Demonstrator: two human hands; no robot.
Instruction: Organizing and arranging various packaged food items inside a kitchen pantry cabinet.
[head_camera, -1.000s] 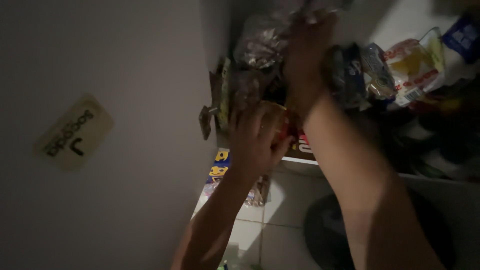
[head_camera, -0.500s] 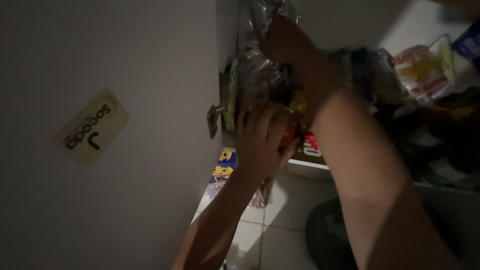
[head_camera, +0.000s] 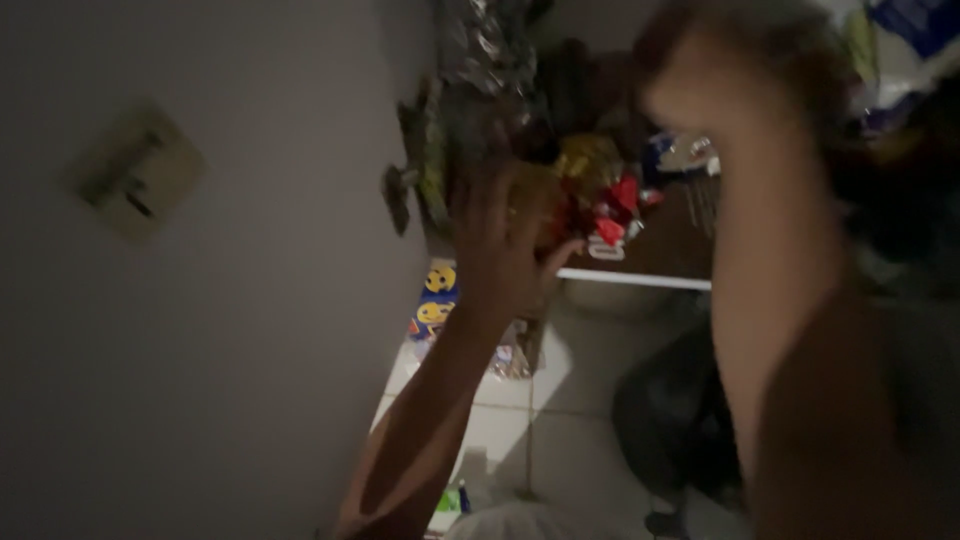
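My left hand reaches up to a crowded shelf, its fingers wrapped around a yellow and red snack packet at the shelf's front. My right hand is raised higher, at the upper right; it is badly blurred and its fingers cannot be made out. A crinkled silvery bag stands above the left hand, against the shelf's left side. The light is dim and the picture is smeared.
A white shelf edge runs below the packets. A grey wall with a pale label fills the left. Lower down are blue and yellow packets, a tiled floor and a dark round object.
My right hand has come off the silvery bag and swung right and up. My left hand stays at the yellow and red packet. The view has shifted and blurred.
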